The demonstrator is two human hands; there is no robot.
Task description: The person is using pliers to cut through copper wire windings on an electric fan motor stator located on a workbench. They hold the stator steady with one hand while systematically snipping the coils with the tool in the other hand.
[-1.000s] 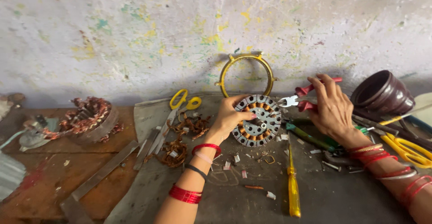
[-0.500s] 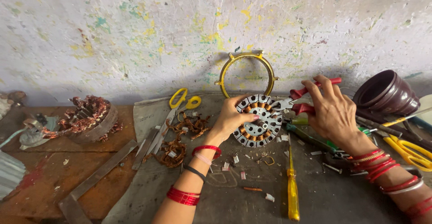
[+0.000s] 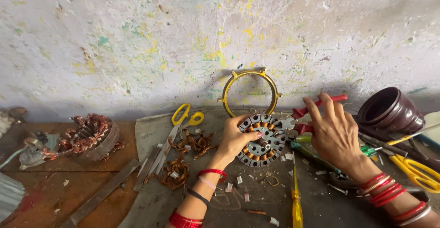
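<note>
Both arms bare, no sleeves in view, no gloves or rings seen. Left hand [image 3: 236, 138]: painted nails, pinkish-red; red bangle at wrist w/ a thin pale pink band just below it, then a thin black band further down the forearm, & a stack of red bangles near the elbow at bottom edge of frame. Right hand [image 3: 336, 134]: wrist carries a stack of several thin red bangles mixed w/ a gold-toned one, & further up the forearm approx. two more, one red, one silvery, partly cut off by frame edge.
</note>
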